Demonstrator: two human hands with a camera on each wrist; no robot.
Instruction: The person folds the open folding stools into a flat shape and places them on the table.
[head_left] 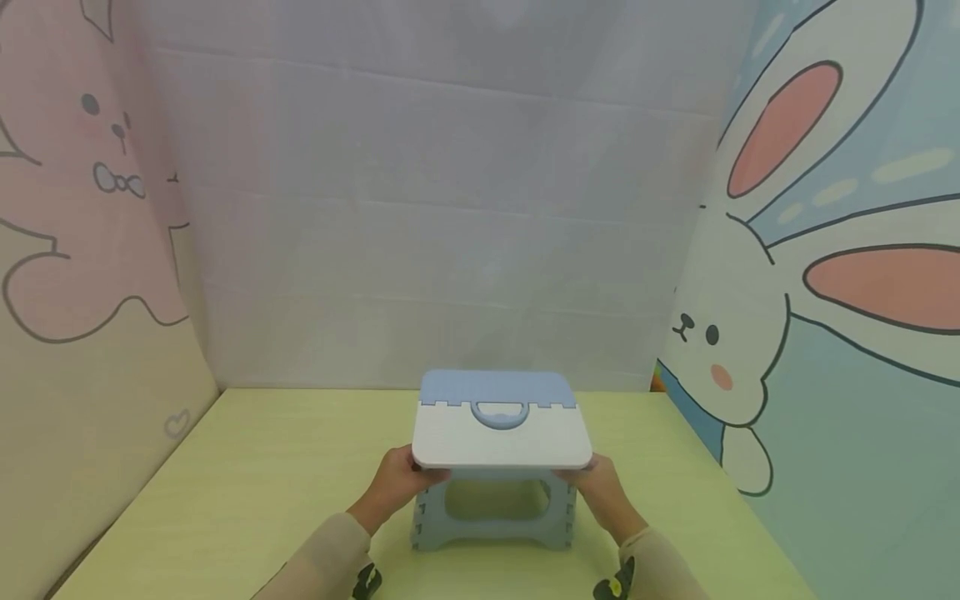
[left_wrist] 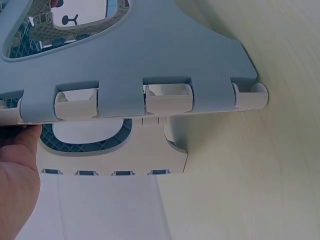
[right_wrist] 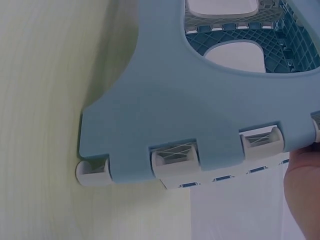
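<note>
Flanking the stool [head_left: 501, 448]: cartoon walls [head_left: 847, 367].

From farther back, the head view looks forward and down at the folding stool [head_left: 465, 439]; both wrist views face its blue leg panel [left_wrist: 125, 57] closely.

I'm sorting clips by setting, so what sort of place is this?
Probably a child-themed indoor corner or booth: a large cartoon rabbit on the right, a pink cartoon animal on the left, and a plain pale backdrop behind.

Yellow table [head_left: 285, 467] beneath blue-and-white stool [head_left: 501, 442]
</note>
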